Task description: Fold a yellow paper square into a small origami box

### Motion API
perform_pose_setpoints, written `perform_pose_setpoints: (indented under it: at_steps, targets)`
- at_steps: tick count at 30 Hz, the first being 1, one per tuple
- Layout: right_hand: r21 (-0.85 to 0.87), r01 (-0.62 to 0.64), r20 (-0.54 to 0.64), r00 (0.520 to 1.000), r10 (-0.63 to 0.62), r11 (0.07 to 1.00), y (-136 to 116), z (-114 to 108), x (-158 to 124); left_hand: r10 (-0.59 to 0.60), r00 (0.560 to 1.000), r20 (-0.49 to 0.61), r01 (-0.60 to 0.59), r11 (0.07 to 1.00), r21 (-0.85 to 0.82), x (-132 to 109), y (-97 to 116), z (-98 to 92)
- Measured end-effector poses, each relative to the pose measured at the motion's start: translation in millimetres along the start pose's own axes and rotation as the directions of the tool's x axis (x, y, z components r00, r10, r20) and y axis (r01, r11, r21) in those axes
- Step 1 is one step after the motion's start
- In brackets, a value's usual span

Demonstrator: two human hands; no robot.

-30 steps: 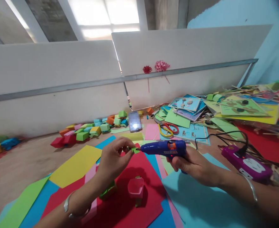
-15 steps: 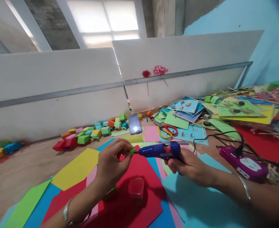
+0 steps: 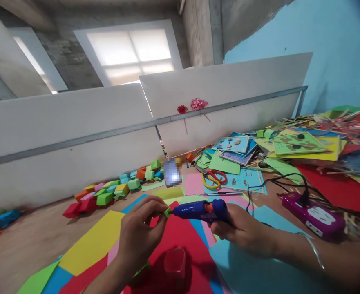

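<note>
Pinching a tiny green paper piece [image 3: 167,212], the left hand [image 3: 141,232] is holding its thumb and finger close together. The right hand [image 3: 239,228] is wrapping around a blue glue gun [image 3: 190,210]. The gun's tip is pointing right at the green piece; I cannot tell if they are touching. Both are hanging over a red sheet [image 3: 175,232]. Down there, a little pink paper box [image 3: 175,261] is sitting on the red sheet, and a green paper shape [image 3: 141,274] is peeking out beside the left hand. The red sheet's right edge is lying next to a blue sheet [image 3: 200,230]. Brown surface [image 3: 43,232] is showing between the yellow sheet [image 3: 90,243] and the paper blocks [image 3: 104,199], leaving open room on the left. A black cord [image 3: 306,188] is curling near the right hand and joining a purple power strip [image 3: 317,216], making that side tighter.
</note>
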State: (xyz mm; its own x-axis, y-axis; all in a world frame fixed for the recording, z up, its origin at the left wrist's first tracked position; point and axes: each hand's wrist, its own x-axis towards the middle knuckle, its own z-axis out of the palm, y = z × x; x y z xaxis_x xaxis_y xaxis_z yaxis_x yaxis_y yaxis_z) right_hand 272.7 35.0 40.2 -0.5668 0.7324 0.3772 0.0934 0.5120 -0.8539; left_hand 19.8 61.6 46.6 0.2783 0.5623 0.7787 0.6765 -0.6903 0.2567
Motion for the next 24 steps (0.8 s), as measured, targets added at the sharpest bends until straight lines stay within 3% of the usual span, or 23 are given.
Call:
perform_pose_setpoints:
  at_steps: [11, 15, 17, 19, 21, 23, 24]
  targets:
    - [-0.016, -0.046, 0.033, 0.998, 0.047, 0.999, -2.8, 0.8, -1.1, -0.013, 1.000, 0.022, 0.013, 1.000, 0.002, 1.8, 5.3, -0.5]
    - [-0.135, -0.014, -0.015, 1.000, 0.012, 0.991, 5.8, -5.1, 0.2, -0.044, 0.999, 0.013, 0.044, 0.999, -0.004, 5.2, 6.5, -2.0]
    - [-0.304, -0.044, -0.102, 0.995, 0.013, 0.952, 13.7, -13.4, 3.9, -0.090, 0.996, 0.007, 0.091, 0.995, -0.031, 7.4, 6.3, -3.4]
    - [-0.565, -0.209, -0.227, 0.969, 0.093, 0.798, 21.8, -23.1, 8.0, -0.152, 0.988, 0.014, 0.153, 0.985, -0.084, 9.0, 5.6, -4.4]
    - [-0.779, -0.375, -0.316, 0.927, 0.201, 0.503, 29.7, -31.5, 9.6, -0.219, 0.975, 0.040, 0.223, 0.963, -0.149, 8.8, 4.4, -4.2]
    - [-0.873, -0.419, -0.349, 0.894, 0.282, 0.248, 38.0, -37.1, 7.4, -0.277, 0.959, 0.066, 0.285, 0.939, -0.193, 6.8, 3.1, -2.8]
    - [-0.891, -0.419, -0.353, 0.883, 0.309, 0.178, 42.2, -38.9, 5.0, -0.300, 0.951, 0.075, 0.309, 0.929, -0.202, 5.3, 2.6, -1.8]
